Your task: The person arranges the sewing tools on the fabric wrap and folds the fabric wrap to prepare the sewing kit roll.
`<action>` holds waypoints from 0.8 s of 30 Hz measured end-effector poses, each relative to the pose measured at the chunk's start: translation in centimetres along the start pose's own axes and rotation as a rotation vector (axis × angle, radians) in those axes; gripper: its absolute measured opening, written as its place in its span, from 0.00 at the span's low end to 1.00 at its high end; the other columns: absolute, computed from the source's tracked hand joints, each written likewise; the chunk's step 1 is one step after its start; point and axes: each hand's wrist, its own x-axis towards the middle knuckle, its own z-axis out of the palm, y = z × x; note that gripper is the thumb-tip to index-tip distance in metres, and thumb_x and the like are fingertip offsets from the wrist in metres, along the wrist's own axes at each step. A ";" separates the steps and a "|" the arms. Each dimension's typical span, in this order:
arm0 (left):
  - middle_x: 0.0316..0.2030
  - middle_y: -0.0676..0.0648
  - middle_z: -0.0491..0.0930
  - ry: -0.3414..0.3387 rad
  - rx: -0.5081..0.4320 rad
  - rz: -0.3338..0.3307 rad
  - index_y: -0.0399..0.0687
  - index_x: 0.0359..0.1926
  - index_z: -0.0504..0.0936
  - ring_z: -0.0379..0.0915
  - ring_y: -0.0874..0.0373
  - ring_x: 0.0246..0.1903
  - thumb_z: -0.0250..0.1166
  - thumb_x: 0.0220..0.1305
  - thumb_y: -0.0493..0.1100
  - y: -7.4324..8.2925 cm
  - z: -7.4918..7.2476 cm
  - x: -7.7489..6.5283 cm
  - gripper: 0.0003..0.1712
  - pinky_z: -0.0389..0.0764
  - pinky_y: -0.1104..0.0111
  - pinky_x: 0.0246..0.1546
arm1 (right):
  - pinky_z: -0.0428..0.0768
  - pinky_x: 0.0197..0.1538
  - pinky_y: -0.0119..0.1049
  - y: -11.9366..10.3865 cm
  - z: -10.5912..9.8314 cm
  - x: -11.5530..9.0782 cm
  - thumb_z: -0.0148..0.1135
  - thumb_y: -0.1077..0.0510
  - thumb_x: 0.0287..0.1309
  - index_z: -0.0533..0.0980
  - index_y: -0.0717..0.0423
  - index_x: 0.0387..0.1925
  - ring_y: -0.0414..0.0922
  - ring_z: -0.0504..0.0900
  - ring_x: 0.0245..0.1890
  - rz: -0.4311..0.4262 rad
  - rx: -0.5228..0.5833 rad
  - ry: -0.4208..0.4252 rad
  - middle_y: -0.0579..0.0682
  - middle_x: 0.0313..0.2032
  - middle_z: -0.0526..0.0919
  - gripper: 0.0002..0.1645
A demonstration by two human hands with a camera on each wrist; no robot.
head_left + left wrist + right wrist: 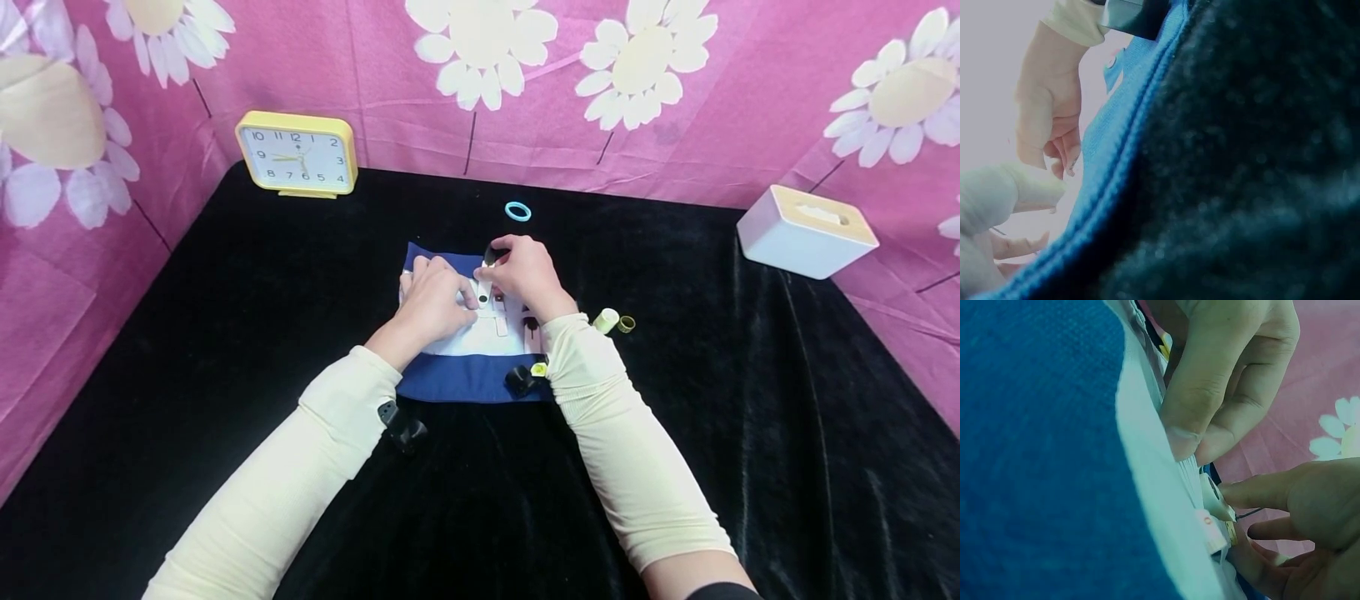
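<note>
A blue-and-white cloth pouch (457,379) lies spread on the black table, small items lying on its white part. At its top middle, my right hand (527,271) pinches a slim white item (483,292) with a black end; its exact kind is unclear. In the right wrist view, my right hand (1310,519) holds this white piece (1213,497) beside a ribbed white band (1191,478). The thumb and finger of my left hand (1229,369) pinch that band. From above, the left hand (431,300) lies over the pouch's left side, hiding part of it.
Right of the pouch are a pale cylinder (606,321) and a small brass-coloured ring (627,324). A light-blue ring (517,212) lies behind it. A yellow clock (298,154) stands back left, a white tissue box (806,233) back right, against a pink flowered curtain (300,50).
</note>
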 end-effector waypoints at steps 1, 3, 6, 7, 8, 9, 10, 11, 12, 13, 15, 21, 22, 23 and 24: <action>0.55 0.41 0.73 -0.001 -0.001 0.001 0.51 0.38 0.91 0.56 0.44 0.61 0.72 0.61 0.46 0.0 0.0 0.0 0.07 0.54 0.43 0.67 | 0.81 0.51 0.42 0.0 0.0 0.0 0.73 0.50 0.56 0.77 0.54 0.63 0.49 0.82 0.45 -0.004 -0.001 -0.002 0.55 0.45 0.87 0.33; 0.55 0.41 0.73 -0.003 -0.005 0.003 0.51 0.37 0.91 0.56 0.44 0.61 0.72 0.61 0.46 0.0 0.0 0.0 0.06 0.54 0.43 0.67 | 0.81 0.52 0.43 -0.1 0.0 0.0 0.73 0.51 0.56 0.76 0.54 0.63 0.49 0.82 0.45 -0.010 -0.004 -0.010 0.56 0.45 0.87 0.34; 0.55 0.42 0.73 0.002 -0.009 0.005 0.52 0.36 0.91 0.56 0.44 0.61 0.72 0.62 0.45 -0.1 -0.1 0.0 0.05 0.55 0.44 0.66 | 0.81 0.53 0.43 -0.3 0.0 -0.1 0.73 0.51 0.56 0.75 0.54 0.65 0.49 0.81 0.45 -0.024 -0.016 -0.026 0.56 0.45 0.87 0.35; 0.55 0.42 0.73 0.004 -0.011 0.005 0.52 0.35 0.91 0.56 0.44 0.61 0.72 0.62 0.45 -0.1 -0.1 0.0 0.04 0.55 0.44 0.65 | 0.81 0.53 0.43 -0.4 0.0 -0.1 0.73 0.51 0.56 0.75 0.54 0.65 0.49 0.81 0.44 -0.029 -0.023 -0.030 0.56 0.44 0.87 0.36; 0.55 0.42 0.73 0.007 -0.014 0.005 0.52 0.34 0.91 0.56 0.44 0.61 0.72 0.61 0.45 -0.1 -0.1 -0.1 0.04 0.55 0.44 0.65 | 0.81 0.53 0.43 -0.5 0.0 -0.1 0.72 0.51 0.56 0.74 0.53 0.66 0.49 0.81 0.44 -0.033 -0.030 -0.037 0.56 0.44 0.87 0.36; 0.55 0.42 0.74 0.010 -0.016 0.005 0.52 0.34 0.91 0.56 0.44 0.60 0.72 0.61 0.44 -0.1 -0.1 -0.1 0.03 0.55 0.44 0.64 | 0.82 0.53 0.43 -0.5 0.0 -0.1 0.72 0.50 0.56 0.74 0.53 0.66 0.49 0.82 0.43 -0.037 -0.037 -0.045 0.56 0.44 0.87 0.36; 0.55 0.42 0.74 0.012 -0.018 0.005 0.52 0.33 0.91 0.56 0.44 0.60 0.72 0.61 0.44 -0.2 -0.1 -0.1 0.03 0.55 0.45 0.64 | 0.82 0.52 0.43 -0.6 0.0 -0.1 0.72 0.50 0.56 0.74 0.53 0.66 0.49 0.82 0.43 -0.040 -0.043 -0.052 0.56 0.44 0.87 0.36; 0.55 0.42 0.74 0.012 -0.023 0.005 0.52 0.33 0.90 0.55 0.44 0.60 0.72 0.61 0.44 -0.2 -0.1 -0.1 0.03 0.55 0.45 0.64 | 0.82 0.52 0.43 -0.6 0.0 -0.1 0.72 0.50 0.57 0.73 0.52 0.67 0.49 0.82 0.42 -0.043 -0.048 -0.061 0.56 0.44 0.87 0.37; 0.55 0.42 0.74 0.010 -0.025 0.006 0.52 0.32 0.90 0.55 0.44 0.60 0.71 0.61 0.44 -0.2 -0.1 -0.1 0.03 0.55 0.45 0.64 | 0.82 0.52 0.43 -0.6 0.0 -0.1 0.71 0.51 0.57 0.73 0.52 0.67 0.49 0.83 0.42 -0.046 -0.051 -0.070 0.56 0.44 0.87 0.37; 0.55 0.42 0.74 0.007 -0.026 0.007 0.52 0.33 0.90 0.55 0.44 0.61 0.71 0.61 0.44 -0.3 -0.2 -0.1 0.03 0.55 0.44 0.64 | 0.82 0.52 0.43 -0.6 0.0 -0.1 0.71 0.51 0.57 0.73 0.52 0.68 0.48 0.83 0.43 -0.048 -0.053 -0.080 0.56 0.45 0.87 0.37; 0.56 0.42 0.74 0.000 -0.028 0.013 0.52 0.34 0.91 0.56 0.43 0.61 0.71 0.61 0.44 -0.4 -0.3 0.0 0.04 0.55 0.44 0.64 | 0.82 0.52 0.43 -0.6 0.0 -0.1 0.71 0.51 0.57 0.72 0.52 0.68 0.49 0.83 0.44 -0.055 -0.056 -0.102 0.57 0.47 0.87 0.37; 0.56 0.41 0.78 -0.014 -0.017 0.033 0.50 0.39 0.92 0.59 0.43 0.62 0.72 0.61 0.45 -0.9 -0.8 0.2 0.07 0.61 0.47 0.61 | 0.79 0.58 0.46 -0.4 0.0 0.2 0.69 0.50 0.57 0.67 0.52 0.72 0.50 0.82 0.48 -0.099 -0.104 -0.143 0.58 0.49 0.86 0.42; 0.55 0.41 0.78 -0.020 -0.014 0.036 0.50 0.39 0.92 0.59 0.43 0.62 0.72 0.60 0.45 -0.9 -0.9 0.2 0.08 0.61 0.47 0.61 | 0.79 0.59 0.46 -0.4 0.0 0.2 0.69 0.50 0.57 0.66 0.52 0.73 0.50 0.81 0.48 -0.104 -0.111 -0.147 0.57 0.49 0.86 0.43; 0.56 0.41 0.78 -0.026 -0.012 0.038 0.50 0.39 0.92 0.59 0.43 0.62 0.73 0.60 0.46 -1.0 -1.0 0.2 0.08 0.62 0.47 0.61 | 0.78 0.59 0.46 -0.4 0.0 0.2 0.69 0.49 0.57 0.66 0.52 0.73 0.50 0.81 0.48 -0.107 -0.117 -0.151 0.57 0.48 0.86 0.44; 0.56 0.41 0.78 -0.033 -0.010 0.038 0.50 0.39 0.92 0.59 0.43 0.62 0.73 0.60 0.46 -1.0 -1.1 0.2 0.08 0.62 0.48 0.61 | 0.78 0.59 0.47 -0.4 0.0 0.2 0.68 0.49 0.57 0.65 0.51 0.74 0.50 0.81 0.48 -0.108 -0.120 -0.156 0.57 0.48 0.86 0.44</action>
